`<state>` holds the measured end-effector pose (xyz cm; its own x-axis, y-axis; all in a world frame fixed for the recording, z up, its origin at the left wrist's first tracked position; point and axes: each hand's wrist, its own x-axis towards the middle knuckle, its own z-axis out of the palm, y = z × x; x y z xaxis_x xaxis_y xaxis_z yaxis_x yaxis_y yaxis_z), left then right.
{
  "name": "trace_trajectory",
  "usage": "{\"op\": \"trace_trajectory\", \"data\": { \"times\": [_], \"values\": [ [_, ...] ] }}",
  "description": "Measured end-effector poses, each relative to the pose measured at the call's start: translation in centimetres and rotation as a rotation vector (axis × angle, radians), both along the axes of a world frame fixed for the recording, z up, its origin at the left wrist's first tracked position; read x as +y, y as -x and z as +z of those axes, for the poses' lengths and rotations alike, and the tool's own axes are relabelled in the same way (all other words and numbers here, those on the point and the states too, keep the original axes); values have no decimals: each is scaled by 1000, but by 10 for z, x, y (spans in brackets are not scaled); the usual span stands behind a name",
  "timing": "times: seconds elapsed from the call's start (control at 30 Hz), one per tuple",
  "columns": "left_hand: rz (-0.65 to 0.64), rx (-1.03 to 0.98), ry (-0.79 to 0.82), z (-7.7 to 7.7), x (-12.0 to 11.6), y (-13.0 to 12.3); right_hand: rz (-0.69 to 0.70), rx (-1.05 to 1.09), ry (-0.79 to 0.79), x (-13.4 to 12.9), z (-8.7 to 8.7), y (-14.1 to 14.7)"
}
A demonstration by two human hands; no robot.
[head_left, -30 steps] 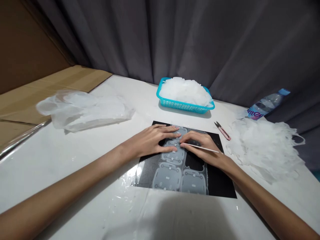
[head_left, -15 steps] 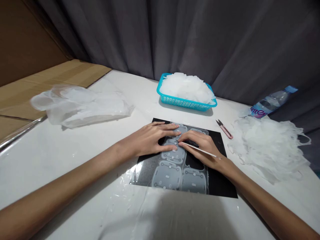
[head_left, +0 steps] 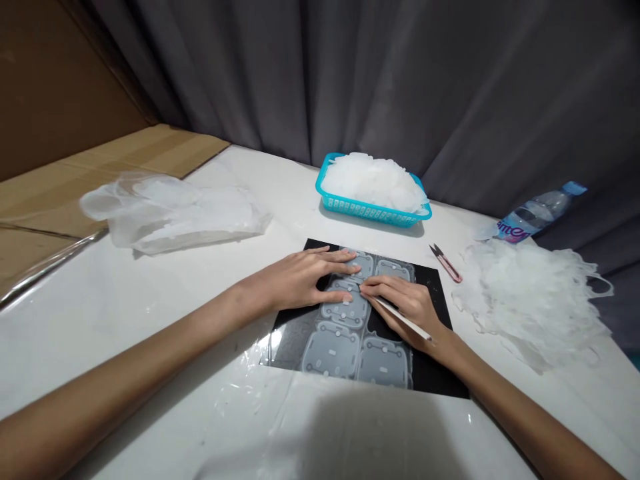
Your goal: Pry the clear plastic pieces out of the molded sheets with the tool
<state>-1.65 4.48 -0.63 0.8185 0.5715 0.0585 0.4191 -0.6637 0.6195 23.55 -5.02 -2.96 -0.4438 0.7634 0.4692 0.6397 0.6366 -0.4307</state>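
A black sheet [head_left: 440,373] lies on the table, bearing several translucent grey rounded-square pieces [head_left: 333,350] joined in a thin film. Spread flat over the upper left of these pieces is my left hand [head_left: 313,275], its fingers apart and pressing down. My right hand [head_left: 406,300] pinches a thin white stick-like tool [head_left: 405,320]; its tip is hidden by the fingers, near the seam beside the middle left piece. The tool's far end points back toward my right wrist. To the right of the tool, a bare black gap shows among the pieces.
Behind the sheet stands a blue basket [head_left: 370,210] heaped with translucent white pieces. Small thread snips [head_left: 447,264], a pile of clear scraps [head_left: 535,300] and a plastic bottle [head_left: 537,213] are on the right. A clear plastic bag [head_left: 180,213] lies at left, near cardboard [head_left: 125,157].
My right hand has shifted slightly with the tool, which shows more of its width and slopes more steeply. My left hand stays pressed on the pieces. The whole view has moved a little.
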Motion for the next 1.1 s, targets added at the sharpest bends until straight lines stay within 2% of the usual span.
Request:
{"op": "trace_trajectory", "data": {
  "times": [0.4, 0.6, 0.73, 0.8, 0.97, 1.03, 1.1],
  "values": [
    [-34, 105, -188, -5, -1, 2, -44, -199, -193, 10, 6, 20],
    [10, 22, -98, -16, -5, 3, -119, -333, -254, 10, 0, 22],
    [57, -4, -15, -17, -5, 2, -125, -405, -235, 11, -4, 21],
    [67, 14, 19, -16, -4, 1, -127, -410, -220, 11, -4, 21],
    [-39, 86, 45, -14, -1, -1, -80, -379, -185, 11, 0, 25],
    [-39, 125, 74, -14, -1, -2, -82, -274, -143, 18, 2, 21],
    [-38, 157, 107, -13, -1, -2, -165, -108, -109, 32, 4, 9]
  ]
}}
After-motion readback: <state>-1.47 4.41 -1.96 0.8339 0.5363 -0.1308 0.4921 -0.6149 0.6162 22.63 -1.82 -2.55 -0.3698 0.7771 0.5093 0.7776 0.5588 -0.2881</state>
